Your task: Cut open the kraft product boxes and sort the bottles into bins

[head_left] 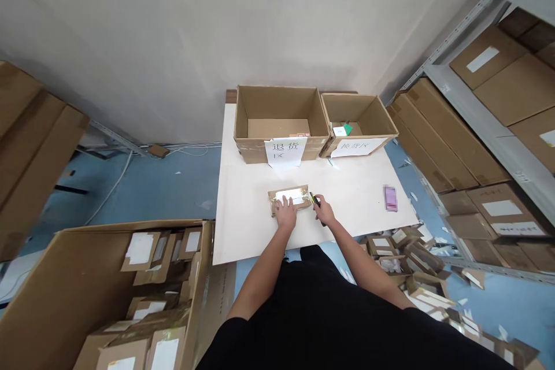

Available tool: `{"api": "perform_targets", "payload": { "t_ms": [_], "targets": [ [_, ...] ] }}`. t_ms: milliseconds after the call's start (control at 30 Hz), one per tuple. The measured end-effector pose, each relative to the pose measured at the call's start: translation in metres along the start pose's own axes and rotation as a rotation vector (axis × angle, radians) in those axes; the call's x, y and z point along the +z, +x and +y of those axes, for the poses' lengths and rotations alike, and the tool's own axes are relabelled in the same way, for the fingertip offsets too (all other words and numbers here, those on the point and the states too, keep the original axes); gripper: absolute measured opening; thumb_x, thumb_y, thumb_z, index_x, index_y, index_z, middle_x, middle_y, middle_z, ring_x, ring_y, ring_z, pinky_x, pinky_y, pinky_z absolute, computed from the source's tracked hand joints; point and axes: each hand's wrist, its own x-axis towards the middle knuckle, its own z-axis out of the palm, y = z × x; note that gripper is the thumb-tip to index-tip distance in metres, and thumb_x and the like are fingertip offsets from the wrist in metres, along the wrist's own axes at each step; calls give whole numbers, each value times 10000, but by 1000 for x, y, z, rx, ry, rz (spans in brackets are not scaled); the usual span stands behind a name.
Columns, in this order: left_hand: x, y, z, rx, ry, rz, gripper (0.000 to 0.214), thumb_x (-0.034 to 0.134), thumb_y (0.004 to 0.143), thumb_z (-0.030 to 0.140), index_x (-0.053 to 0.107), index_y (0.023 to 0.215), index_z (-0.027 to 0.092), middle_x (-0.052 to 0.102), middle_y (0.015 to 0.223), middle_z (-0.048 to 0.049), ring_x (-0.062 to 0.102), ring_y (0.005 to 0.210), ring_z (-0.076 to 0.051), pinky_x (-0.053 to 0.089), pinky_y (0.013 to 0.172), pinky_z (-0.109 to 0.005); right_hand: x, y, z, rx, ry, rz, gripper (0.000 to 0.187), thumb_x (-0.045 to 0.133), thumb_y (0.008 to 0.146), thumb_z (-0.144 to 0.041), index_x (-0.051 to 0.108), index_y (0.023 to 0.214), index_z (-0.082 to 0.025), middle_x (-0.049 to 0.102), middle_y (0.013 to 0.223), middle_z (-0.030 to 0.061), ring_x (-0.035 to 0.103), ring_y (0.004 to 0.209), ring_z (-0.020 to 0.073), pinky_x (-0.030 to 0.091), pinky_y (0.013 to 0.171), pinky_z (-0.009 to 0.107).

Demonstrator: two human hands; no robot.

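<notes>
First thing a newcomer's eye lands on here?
Probably the two open cartons with handwritten signs at the back of the white table. Next, in front of them, the left hand on a taped parcel and the right hand holding what looks like a black-and-yellow cutter at its right end. Lower left, a huge carton of smaller boxes also stands out.

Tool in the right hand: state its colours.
The tool is black with yellow near its front end; the head view shows it.

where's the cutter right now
In the head view, the cutter is in the right hand, by the right end of the taped parcel on the white table.
</notes>
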Motion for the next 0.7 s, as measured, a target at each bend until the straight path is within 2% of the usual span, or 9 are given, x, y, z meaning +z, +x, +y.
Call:
{"api": "perform_targets", "payload": {
  "t_ms": [200, 367, 467, 533, 700],
  "targets": [
    [3, 3, -3, 10, 34, -8, 630, 343, 1066, 472, 381, 1660, 267, 299, 1748, -104, 293, 1550, -417, 300, 1211, -633, 1, 5, -16, 36, -177, -41, 446, 428, 1102, -275, 360, 1542, -272, 751, 995, 20, 674, 591, 116, 483, 676, 207],
    [6, 5, -4, 3, 9, -24, 623, 339, 1070, 477, 388, 1657, 275, 288, 1752, -101, 267, 1561, -420, 300, 1208, -636, 3, 18, -34, 16, -385, -11, 398, 446, 1081, -257, 441, 1478, -265, 762, 1122, 85, 730, 940, 213, 478, 773, 256],
    [7, 5, -1, -8, 0, -20, 622, 350, 1064, 461, 391, 1656, 272, 275, 1756, -111, 255, 1564, -431, 286, 1208, -654, 2, 22, -45, 31, -489, -55, 387, 527, 1036, -254, 489, 1421, -257, 754, 1164, 109, 723, 1036, 250, 495, 795, 284],
    [7, 5, 1, -18, 10, -24, 617, 355, 1065, 451, 391, 1655, 274, 272, 1757, -112, 252, 1566, -429, 280, 1209, -659, 0, 21, -51, 43, -512, -98, 400, 576, 1010, -260, 506, 1404, -239, 752, 1162, 126, 741, 997, 256, 520, 795, 305],
    [5, 4, 3, -10, 6, -39, 606, 388, 1064, 437, 398, 1650, 284, 262, 1762, -96, 232, 1580, -407, 255, 1229, -633, 1, 9, -51, 108, -460, -205, 421, 586, 993, -273, 522, 1406, -231, 753, 1120, 133, 754, 708, 218, 563, 699, 327]
  ]
}}
